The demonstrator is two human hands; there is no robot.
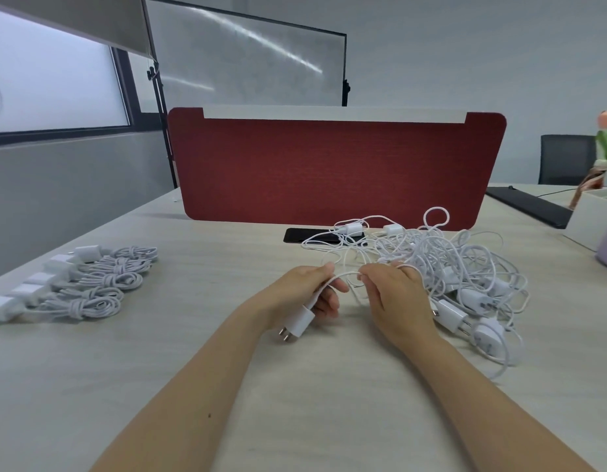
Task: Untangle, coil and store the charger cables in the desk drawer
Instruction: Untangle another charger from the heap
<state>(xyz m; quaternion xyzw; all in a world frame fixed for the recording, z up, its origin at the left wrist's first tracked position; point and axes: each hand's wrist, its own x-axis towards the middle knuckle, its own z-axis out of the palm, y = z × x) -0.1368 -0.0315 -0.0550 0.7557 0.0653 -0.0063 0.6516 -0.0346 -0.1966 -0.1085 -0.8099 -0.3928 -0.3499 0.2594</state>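
You've got your left hand [307, 292] curled round the cable [346, 274] just above its plug [298, 322] and your right hand [394, 296] pinching it closer to the tangle [445, 264] at mid-right, I'd guess to hold it taut for freeing; done coils [104, 279] sit far left.

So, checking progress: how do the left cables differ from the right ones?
The left cables lie as separate coiled bundles in a row, untouched; the right cables form one loose tangled heap. The left hand and right hand hold a cable beside that heap. Both sets are white, on the desk.
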